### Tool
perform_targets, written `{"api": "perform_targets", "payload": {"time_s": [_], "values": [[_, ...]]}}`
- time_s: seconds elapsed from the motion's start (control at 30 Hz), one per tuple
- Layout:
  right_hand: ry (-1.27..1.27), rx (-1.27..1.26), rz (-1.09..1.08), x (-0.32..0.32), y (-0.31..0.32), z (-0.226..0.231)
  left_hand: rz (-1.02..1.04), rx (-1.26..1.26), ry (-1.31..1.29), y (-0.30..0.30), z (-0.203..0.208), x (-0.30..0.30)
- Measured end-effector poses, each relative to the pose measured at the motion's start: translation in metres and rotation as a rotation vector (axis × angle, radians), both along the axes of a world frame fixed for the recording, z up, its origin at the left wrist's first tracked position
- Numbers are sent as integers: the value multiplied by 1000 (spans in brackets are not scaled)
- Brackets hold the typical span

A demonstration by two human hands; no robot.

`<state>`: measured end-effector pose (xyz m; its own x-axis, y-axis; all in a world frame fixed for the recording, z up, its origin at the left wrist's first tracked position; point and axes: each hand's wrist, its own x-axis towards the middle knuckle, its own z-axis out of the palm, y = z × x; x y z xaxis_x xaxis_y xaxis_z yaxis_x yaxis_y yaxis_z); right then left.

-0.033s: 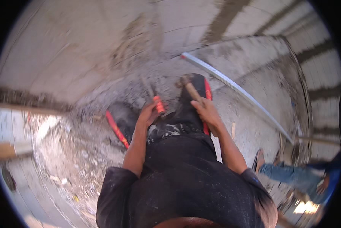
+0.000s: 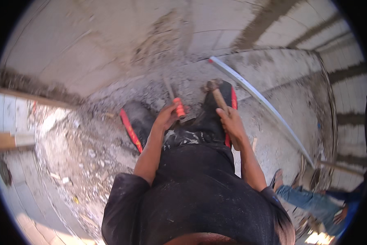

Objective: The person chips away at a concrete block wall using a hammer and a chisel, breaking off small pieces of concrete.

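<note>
Both arms fwd, L hand [image 2: 167, 116] & R hand [image 2: 231, 122] fingers closed.

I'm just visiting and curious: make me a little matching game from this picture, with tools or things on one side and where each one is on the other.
Things:
1. chisel with orange grip
2. hammer with wooden handle
3. long metal straightedge
4. another person's leg in blue jeans

Places:
A. lower right, by the wall
B. in the right hand
C. in the left hand
D. lying slanted across the floor on the right

Pairs: 1-C, 2-B, 3-D, 4-A
</note>
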<state>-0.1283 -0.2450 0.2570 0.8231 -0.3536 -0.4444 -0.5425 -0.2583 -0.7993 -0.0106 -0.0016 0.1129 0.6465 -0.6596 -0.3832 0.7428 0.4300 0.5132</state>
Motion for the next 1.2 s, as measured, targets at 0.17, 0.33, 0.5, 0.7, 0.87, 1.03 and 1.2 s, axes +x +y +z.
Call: {"api": "perform_targets", "payload": {"time_s": [0.17,0.33,0.5,0.7,0.87,1.03,1.2], "values": [[-58,202,37,16,28,13,200,127,-26,24,38,30],[-167,239,89,28,38,27,313,132,-6,15,56,73],[-206,240,126,40,37,44,442,75,41,15,61,91],[-164,223,162,54,42,53,586,120,61,52,55,88],[-196,169,236,68,55,52,601,101,52,67,54,104],[-516,207,196,75,86,49,727,-13,135,29,59,124],[-1106,281,85,99,117,60,829,-19,192,19,72,136]]}}
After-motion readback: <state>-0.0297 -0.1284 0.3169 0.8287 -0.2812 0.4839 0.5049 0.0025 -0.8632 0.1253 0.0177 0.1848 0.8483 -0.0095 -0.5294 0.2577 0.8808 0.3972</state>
